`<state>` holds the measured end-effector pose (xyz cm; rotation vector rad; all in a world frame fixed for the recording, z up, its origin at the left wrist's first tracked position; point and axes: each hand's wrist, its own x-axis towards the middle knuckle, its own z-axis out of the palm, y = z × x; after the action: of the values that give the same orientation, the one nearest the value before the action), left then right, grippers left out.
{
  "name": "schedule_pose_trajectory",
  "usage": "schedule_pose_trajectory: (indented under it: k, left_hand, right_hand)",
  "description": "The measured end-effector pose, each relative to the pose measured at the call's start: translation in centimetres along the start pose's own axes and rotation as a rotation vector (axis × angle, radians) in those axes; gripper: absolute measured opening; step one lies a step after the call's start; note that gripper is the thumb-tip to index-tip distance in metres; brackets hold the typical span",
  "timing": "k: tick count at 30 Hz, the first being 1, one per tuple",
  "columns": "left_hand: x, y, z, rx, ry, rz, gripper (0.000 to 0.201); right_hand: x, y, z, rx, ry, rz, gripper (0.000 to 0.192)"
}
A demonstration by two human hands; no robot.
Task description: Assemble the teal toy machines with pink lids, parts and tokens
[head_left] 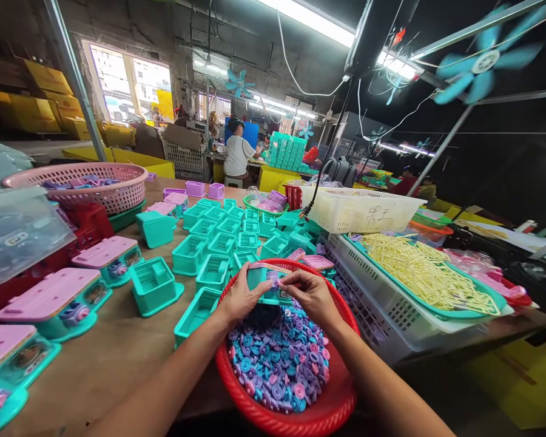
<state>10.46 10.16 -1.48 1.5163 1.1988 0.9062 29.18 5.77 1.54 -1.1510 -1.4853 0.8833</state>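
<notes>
My left hand [241, 296] is closed around a small teal plastic toy box [257, 278] with a pink top edge, held above a red basket [227, 376]. At the box's front, the fingertips of my right hand [310, 292] pinch a small purple piece [275, 283]; its exact shape is partly covered by the fingers. Below both hands, the basket holds a heap of swirl-shaped plastic pieces [277, 370] in purple, blue and pink. Several open teal boxes [212, 270] stand just beyond the basket.
Pink-topped teal toys [50, 294] line the table's left side, near a pink basket [118, 194] and a clear bin [20, 237]. At right, yellow plastic sticks [414, 267] fill a tray beside a white basket [364, 209]. A person [239, 152] sits farther back.
</notes>
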Motion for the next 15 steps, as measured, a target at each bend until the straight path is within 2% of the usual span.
schedule_pose_trajectory:
  k: [6,12,15]
  left_hand:
    - [-0.6,1.5,-0.4,0.064,0.028,-0.019,0.093]
    - [-0.7,1.4,-0.3,0.098,0.03,-0.007,0.099]
    - [-0.8,1.3,-0.3,0.097,0.013,0.032,0.093]
  right_hand:
    - [-0.2,-0.5,0.0,-0.009,0.005,0.014,0.025]
    - [-0.1,-0.1,-0.1,0.025,0.008,0.022,0.025]
    - [-0.1,0.1,-0.3,0.043,0.008,0.027,0.026]
